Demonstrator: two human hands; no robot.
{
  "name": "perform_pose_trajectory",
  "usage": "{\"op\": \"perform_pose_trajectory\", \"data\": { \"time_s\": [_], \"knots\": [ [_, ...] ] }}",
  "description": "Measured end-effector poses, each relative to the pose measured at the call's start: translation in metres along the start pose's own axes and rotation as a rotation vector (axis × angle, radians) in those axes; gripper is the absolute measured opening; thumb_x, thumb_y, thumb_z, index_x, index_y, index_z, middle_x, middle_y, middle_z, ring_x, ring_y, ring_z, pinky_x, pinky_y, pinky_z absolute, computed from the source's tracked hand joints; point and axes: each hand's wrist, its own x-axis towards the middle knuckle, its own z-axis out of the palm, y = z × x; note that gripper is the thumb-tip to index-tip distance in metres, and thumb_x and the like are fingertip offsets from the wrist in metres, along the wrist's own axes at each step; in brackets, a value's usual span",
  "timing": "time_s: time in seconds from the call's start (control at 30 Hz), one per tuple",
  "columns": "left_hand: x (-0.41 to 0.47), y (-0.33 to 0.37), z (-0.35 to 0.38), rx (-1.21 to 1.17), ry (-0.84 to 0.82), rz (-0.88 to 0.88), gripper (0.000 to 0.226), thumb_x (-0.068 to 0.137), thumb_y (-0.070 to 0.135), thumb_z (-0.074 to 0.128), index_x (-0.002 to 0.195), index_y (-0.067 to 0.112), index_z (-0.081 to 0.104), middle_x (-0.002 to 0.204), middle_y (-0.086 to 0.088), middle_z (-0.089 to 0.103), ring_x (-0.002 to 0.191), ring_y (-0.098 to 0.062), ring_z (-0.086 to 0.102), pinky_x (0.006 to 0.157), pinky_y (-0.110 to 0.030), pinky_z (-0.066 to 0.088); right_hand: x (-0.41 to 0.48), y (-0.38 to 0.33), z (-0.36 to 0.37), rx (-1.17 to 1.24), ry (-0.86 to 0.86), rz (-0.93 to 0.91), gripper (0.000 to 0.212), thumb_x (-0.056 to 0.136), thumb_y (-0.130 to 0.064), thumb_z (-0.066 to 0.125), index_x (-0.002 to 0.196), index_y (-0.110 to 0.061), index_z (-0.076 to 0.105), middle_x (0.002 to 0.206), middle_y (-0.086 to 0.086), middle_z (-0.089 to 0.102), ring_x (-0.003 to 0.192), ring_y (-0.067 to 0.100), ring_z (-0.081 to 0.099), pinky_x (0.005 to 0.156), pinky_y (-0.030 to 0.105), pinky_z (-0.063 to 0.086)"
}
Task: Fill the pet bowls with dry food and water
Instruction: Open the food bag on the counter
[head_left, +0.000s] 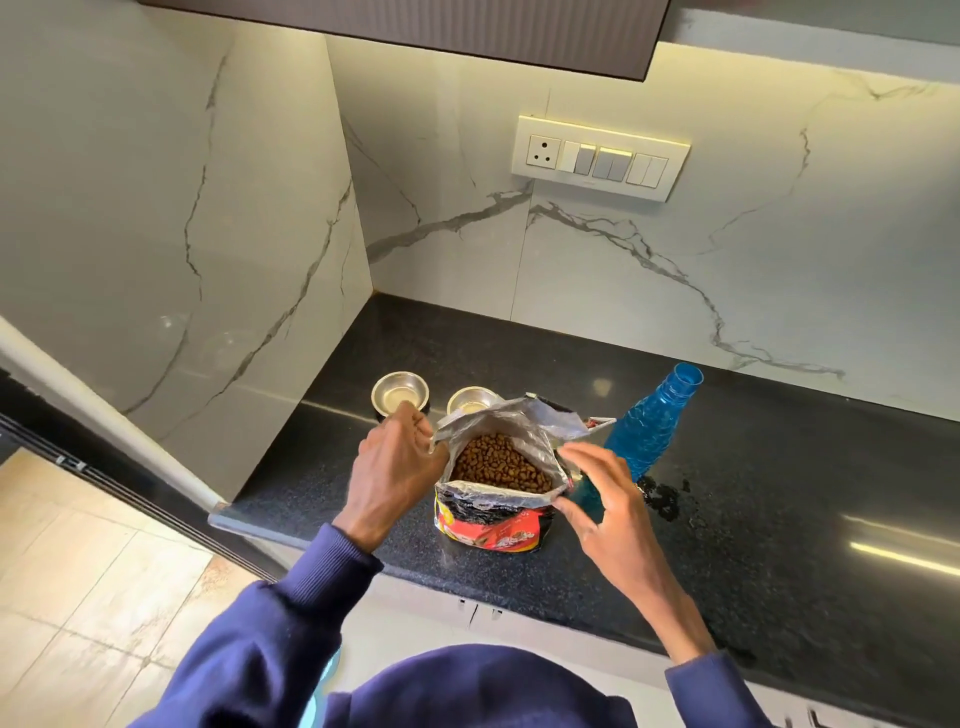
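Observation:
A red food bag (493, 530) stands upright on the black counter (779, 519), its foil mouth wide apart and brown kibble (501, 465) showing inside. My left hand (395, 467) pinches the bag's left rim. My right hand (592, 499) holds the right rim between thumb and fingers. Behind the bag sit two small steel bowls: the left bowl (400, 392) looks empty, the right bowl (470, 400) is half hidden by the bag. An uncapped blue water bottle (649, 421) stands just right of the bag, partly behind my right hand.
The counter ends at a marble side wall on the left and a marble back wall with a switch panel (600, 156). Spilled water drops (667, 496) lie beside the bottle. A dark cabinet hangs overhead. Tiled floor shows at lower left.

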Motion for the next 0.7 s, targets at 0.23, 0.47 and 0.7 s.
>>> {"op": "perform_pose_trajectory", "data": {
  "time_s": [0.23,0.47,0.7],
  "knots": [
    [0.000,0.009,-0.001,-0.050,0.011,0.161,0.019,0.084,0.011,0.076,0.090,0.027,0.066,0.121,0.001,0.064,0.101,-0.017,0.068,0.085,-0.043,0.062,0.019,0.003,-0.001,-0.003,-0.121,0.100,0.117,0.076,-0.027,0.088,0.163,-0.030,0.009,0.171,-0.008,0.006,0.158,0.013,0.006,0.126,0.042,0.016],
    [0.003,0.020,-0.005,0.071,-0.121,0.154,0.029,0.087,0.019,0.072,0.116,0.025,0.075,0.134,0.001,0.065,0.119,-0.021,0.063,0.094,-0.043,0.057,0.044,0.016,0.006,0.006,-0.372,0.237,0.136,0.064,-0.055,0.085,0.162,-0.033,-0.008,0.169,0.004,0.016,0.156,0.021,0.016,0.124,0.051,0.024],
    [0.004,0.015,0.000,0.166,-0.126,0.075,0.049,0.091,0.007,0.060,0.138,0.022,0.059,0.138,-0.008,0.061,0.123,-0.026,0.056,0.099,-0.043,0.053,0.041,0.024,0.024,0.133,-0.290,0.208,0.069,0.076,-0.044,0.080,0.135,-0.016,0.059,0.127,-0.004,0.066,0.119,0.008,0.061,0.102,0.037,0.053]
  ]
}}
